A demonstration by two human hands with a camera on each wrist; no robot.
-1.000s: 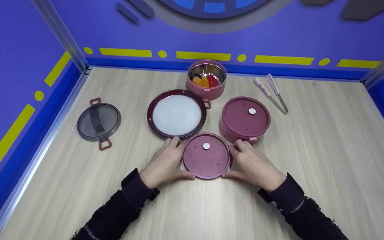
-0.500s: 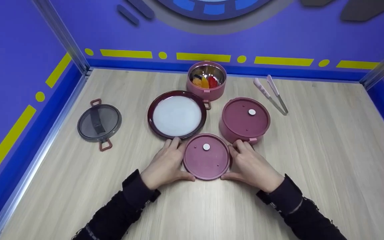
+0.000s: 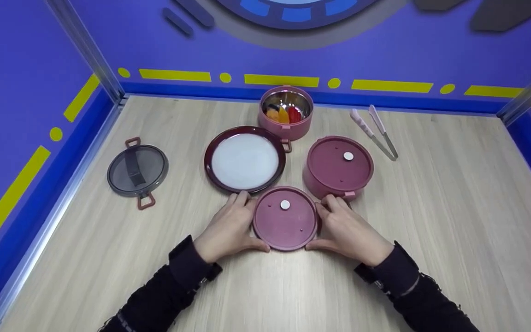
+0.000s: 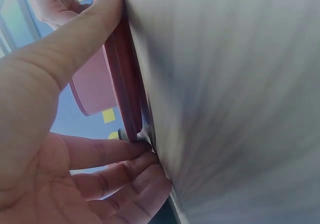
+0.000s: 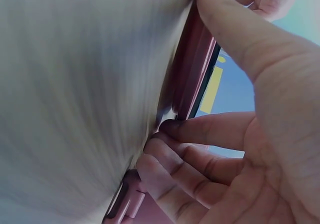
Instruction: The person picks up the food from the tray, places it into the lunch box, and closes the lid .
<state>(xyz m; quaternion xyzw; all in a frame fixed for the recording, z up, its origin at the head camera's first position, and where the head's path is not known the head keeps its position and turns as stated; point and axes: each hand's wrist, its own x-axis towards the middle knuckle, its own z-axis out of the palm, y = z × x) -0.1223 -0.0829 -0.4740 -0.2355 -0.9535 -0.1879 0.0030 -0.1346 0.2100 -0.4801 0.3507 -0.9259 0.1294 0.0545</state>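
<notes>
A round pink lid (image 3: 285,226) with a white knob lies flat, low over the table in the head view. My left hand (image 3: 228,226) grips its left edge between thumb and forefinger. The right hand (image 3: 346,228) does the same on the opposite edge. Edge-on, the lid's rim (image 4: 124,84) shows between the left thumb and forefinger in the left wrist view. In the right wrist view the rim (image 5: 192,66) runs from the right thumb (image 5: 240,34) to the forefinger. The other fingers of both hands rest near the tabletop.
Beyond the lid stand a dark-red-rimmed white plate (image 3: 245,159) and a lidded pink pot (image 3: 334,168). Farther back is an uncovered pink pot (image 3: 286,131) with colourful pieces inside. Tongs (image 3: 382,138) lie right, and a grey lid with two handles (image 3: 127,175) lies left.
Both hands keep their grip on the pink lid, with no clear movement. The whole head view has shifted down very slightly.
</notes>
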